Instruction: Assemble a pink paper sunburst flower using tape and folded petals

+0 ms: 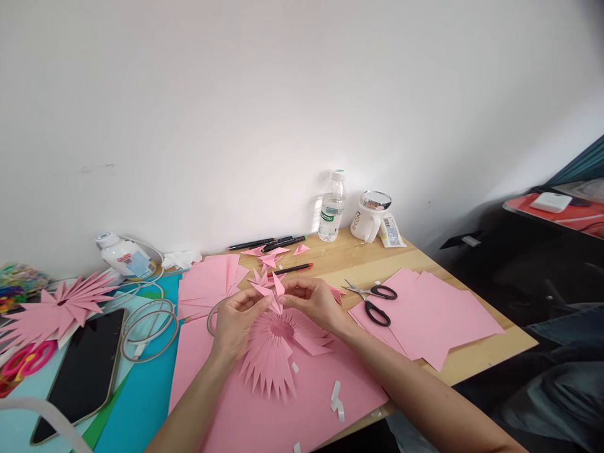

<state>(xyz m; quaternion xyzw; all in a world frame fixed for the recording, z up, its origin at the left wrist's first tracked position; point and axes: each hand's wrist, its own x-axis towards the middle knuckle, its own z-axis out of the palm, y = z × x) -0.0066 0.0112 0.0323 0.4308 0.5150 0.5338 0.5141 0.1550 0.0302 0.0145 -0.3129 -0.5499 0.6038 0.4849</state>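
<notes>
Between the fingertips of my left hand (241, 318) and my right hand (314, 302) is a folded pink paper piece (274, 294) with pointed tips. Both hands pinch it, one from each side. Just below lies a round pink pleated paper fan (271, 371) with spiky ends, partly covered by my hands. It rests on a large pink sheet (236, 415). More folded pink pieces (274, 257) lie behind my hands. Small white paper strips (336, 391) are scattered on the sheet at the front.
Black-handled scissors (377, 302) lie open on pink sheets (438, 314) at right. A water bottle (332, 207) and white mug (365, 220) stand by the wall, near several markers (283, 242). At left are a phone (82, 371), a coiled cable (150, 330) and another pink pleated fan (61, 308).
</notes>
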